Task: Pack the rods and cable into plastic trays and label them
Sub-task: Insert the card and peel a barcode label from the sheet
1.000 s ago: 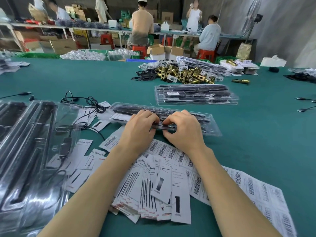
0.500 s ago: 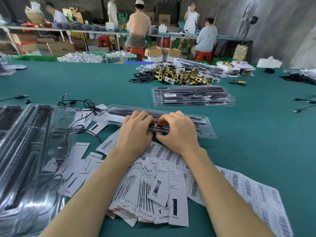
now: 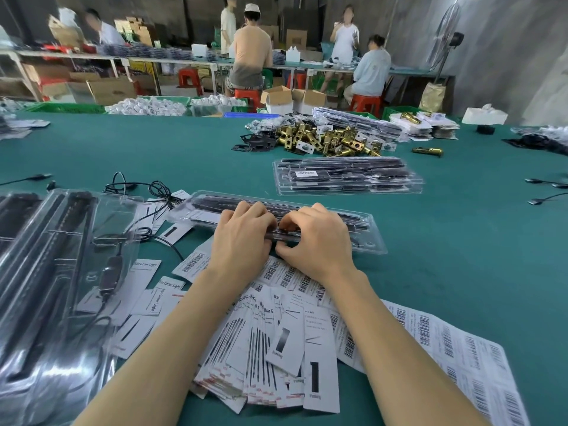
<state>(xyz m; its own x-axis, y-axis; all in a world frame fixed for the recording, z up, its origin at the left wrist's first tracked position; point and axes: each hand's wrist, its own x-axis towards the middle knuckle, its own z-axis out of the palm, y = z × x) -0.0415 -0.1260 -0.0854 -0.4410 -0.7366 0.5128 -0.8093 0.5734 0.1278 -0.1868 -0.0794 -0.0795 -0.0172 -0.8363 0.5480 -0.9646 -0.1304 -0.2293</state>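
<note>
Your left hand point(image 3: 242, 241) and right hand point(image 3: 316, 241) curl their fingers point(image 3: 261, 214) over the near edge of the clear tray point(image 3: 365, 238) of black rods on the table point(image 3: 461, 256), pinching it. Cards point(image 3: 144, 265) nearby read "Grow Light".

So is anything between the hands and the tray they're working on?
No. The left hand and right hand already rest on the clear plastic tray, fingers curled at its near edge. Only loose barcode labels lie beneath the wrists.
</note>
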